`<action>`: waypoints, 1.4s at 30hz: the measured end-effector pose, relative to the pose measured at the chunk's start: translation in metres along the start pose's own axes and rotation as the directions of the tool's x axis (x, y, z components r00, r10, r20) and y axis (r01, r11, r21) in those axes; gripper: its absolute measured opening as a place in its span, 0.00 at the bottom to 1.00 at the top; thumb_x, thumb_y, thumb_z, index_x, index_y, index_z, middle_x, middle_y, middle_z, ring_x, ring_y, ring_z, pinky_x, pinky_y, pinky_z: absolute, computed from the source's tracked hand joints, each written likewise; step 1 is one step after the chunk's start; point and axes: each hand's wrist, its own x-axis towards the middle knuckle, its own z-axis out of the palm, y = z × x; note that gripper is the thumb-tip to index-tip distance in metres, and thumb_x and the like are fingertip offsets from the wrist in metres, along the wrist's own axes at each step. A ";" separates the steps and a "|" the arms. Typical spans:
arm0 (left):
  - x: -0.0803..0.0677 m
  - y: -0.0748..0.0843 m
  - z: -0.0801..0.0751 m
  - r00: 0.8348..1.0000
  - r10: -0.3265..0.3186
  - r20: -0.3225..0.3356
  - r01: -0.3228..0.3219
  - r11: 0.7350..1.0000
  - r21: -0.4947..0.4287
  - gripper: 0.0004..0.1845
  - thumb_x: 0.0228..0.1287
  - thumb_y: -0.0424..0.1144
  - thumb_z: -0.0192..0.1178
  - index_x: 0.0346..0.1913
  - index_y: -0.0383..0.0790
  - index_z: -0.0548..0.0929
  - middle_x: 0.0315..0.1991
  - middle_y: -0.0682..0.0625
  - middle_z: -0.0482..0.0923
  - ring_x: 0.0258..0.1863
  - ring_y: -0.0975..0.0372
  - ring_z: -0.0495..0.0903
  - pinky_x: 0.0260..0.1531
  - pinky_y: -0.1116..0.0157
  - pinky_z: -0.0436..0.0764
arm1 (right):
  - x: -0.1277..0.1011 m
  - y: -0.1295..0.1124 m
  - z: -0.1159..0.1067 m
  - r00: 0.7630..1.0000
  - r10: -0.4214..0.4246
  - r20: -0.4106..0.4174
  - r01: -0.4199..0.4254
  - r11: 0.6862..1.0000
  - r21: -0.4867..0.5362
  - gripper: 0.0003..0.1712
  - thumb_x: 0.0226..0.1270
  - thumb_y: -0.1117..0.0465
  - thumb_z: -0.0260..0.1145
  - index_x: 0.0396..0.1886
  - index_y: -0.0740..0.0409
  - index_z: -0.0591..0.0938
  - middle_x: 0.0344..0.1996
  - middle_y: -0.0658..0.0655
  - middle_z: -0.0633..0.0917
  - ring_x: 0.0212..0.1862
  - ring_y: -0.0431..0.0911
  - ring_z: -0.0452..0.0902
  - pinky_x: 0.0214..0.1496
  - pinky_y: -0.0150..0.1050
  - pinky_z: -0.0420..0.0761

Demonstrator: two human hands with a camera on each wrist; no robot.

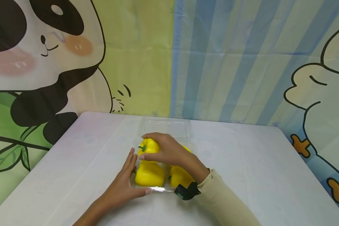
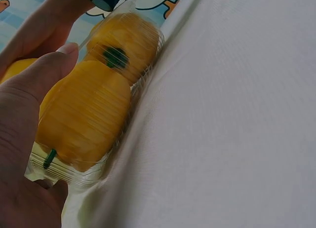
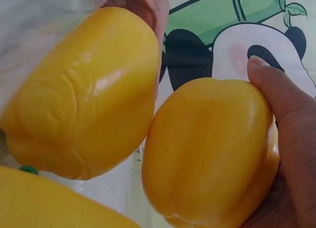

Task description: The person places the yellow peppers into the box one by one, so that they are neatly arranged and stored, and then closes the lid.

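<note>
three yellow peppers show in the head view, and a sliver of yellow behind the right wrist may be a fourth, though that cannot be told. the held pepper [image 1: 149, 146] has a green stem on its left side and sits in the right hand [image 1: 169, 150], whose fingers and thumb curl round it, gripping it just above the far left part of the tray. in the right wrist view that pepper [image 3: 212, 154] fills the lower right, with the thumb pressed on its top, and a second pepper [image 3: 84, 90] lies just beside it, touching or nearly so.

one clear plastic tray [image 1: 161, 189] lies on the table, its hinged lid [image 1: 166, 127] folded open and flat behind it. two peppers rest in the near row of the tray: the near left pepper [image 1: 149, 174] and the near right pepper [image 1: 180, 176], side by side. in the left wrist view both are seen through the ribbed clear wall, green stems showing.

the left hand [image 1: 127, 185] lies against the tray's left side, fingers straight, thumb along the front edge, holding nothing.

one black band [image 1: 186, 191] sits on the right wrist, below a beige sleeve [image 1: 223, 194].

the table [image 1: 257, 163] is white. behind it hangs a backdrop [image 1: 39, 56] printed with a panda and blue stripes. no readable writing or labels show.
</note>
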 end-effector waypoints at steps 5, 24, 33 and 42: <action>0.000 0.000 0.000 1.000 0.000 -0.003 0.000 1.000 0.003 0.67 0.44 0.65 0.72 0.78 0.41 0.43 0.76 0.67 0.25 0.73 0.47 0.49 0.61 0.36 0.59 | 0.004 0.002 0.001 0.999 0.035 -0.007 -0.035 0.999 0.015 0.38 0.60 0.40 0.69 0.66 0.51 0.73 0.49 0.47 0.81 0.38 0.38 0.77 0.39 0.30 0.80; 0.002 0.000 0.000 1.000 0.011 -0.009 -0.011 1.000 0.017 0.66 0.45 0.63 0.73 0.77 0.36 0.44 0.77 0.63 0.25 0.74 0.47 0.45 0.62 0.37 0.57 | 0.008 0.014 0.000 0.986 0.147 0.077 -0.152 0.986 0.062 0.47 0.57 0.40 0.71 0.72 0.48 0.61 0.53 0.47 0.78 0.43 0.41 0.77 0.45 0.34 0.80; 0.001 -0.001 0.000 1.000 0.002 -0.007 -0.002 1.000 0.008 0.66 0.45 0.62 0.74 0.78 0.38 0.44 0.77 0.63 0.25 0.74 0.47 0.47 0.62 0.37 0.57 | 0.003 0.017 -0.004 0.988 0.136 0.078 -0.141 0.989 0.054 0.42 0.57 0.43 0.72 0.67 0.48 0.64 0.56 0.52 0.69 0.46 0.44 0.73 0.46 0.34 0.79; 0.001 -0.001 0.000 1.000 0.022 -0.002 -0.022 1.000 -0.005 0.66 0.45 0.62 0.73 0.78 0.39 0.43 0.76 0.64 0.25 0.74 0.48 0.46 0.63 0.37 0.57 | 0.006 0.017 -0.002 0.993 0.116 0.018 -0.116 0.993 0.002 0.45 0.59 0.43 0.72 0.73 0.52 0.66 0.62 0.50 0.74 0.51 0.41 0.74 0.57 0.37 0.75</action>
